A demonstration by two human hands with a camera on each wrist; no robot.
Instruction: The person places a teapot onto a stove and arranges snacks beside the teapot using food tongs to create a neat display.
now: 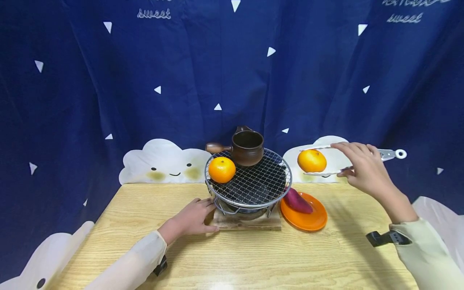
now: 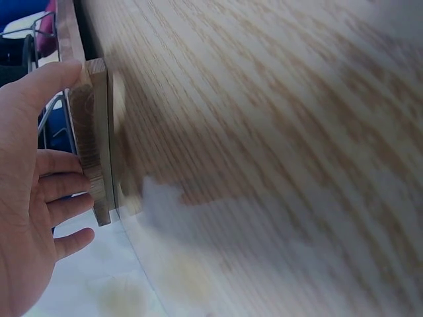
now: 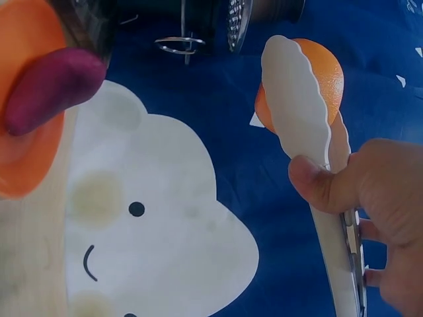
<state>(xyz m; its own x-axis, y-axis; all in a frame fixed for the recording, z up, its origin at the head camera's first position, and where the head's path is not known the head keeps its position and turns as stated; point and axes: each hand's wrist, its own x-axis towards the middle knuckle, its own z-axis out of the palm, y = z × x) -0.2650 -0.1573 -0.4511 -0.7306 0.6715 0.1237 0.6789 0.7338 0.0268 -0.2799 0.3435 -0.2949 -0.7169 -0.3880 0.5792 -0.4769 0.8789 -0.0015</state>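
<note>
A: Location of the held tangerine [image 1: 311, 160]?

B: Between the scalloped ends of the tongs [image 3: 327, 238], raised over the far right of the worktop [image 1: 250, 257], well apart from the grill rack [image 1: 261, 181].

A: State of the right hand's grip [image 1: 367, 169]?

B: Partly closed on the tongs: thumb on one arm, fingers on the other. The tong arms stood apart, with the fruit filling the space between their tips.

A: And the left hand's grip [image 1: 192, 217]?

B: Loosely spread across the left end of the wooden board [image 1: 250, 226], thumb at the near corner, fingers against the end further back.

A: Noted on the rack?

B: Round wire mesh, set above the board. A dark brown pot [image 1: 247, 155] stood toward the back, handle pointing left; a second tangerine [image 1: 222, 170] sat near the left rim.

A: Surroundings?

B: An orange plate [image 1: 309, 221] lay just right of the board, bearing a purple sweet potato [image 1: 298, 200]. Behind hung a dark blue curtain [image 1: 217, 60] with white triangles.
</note>
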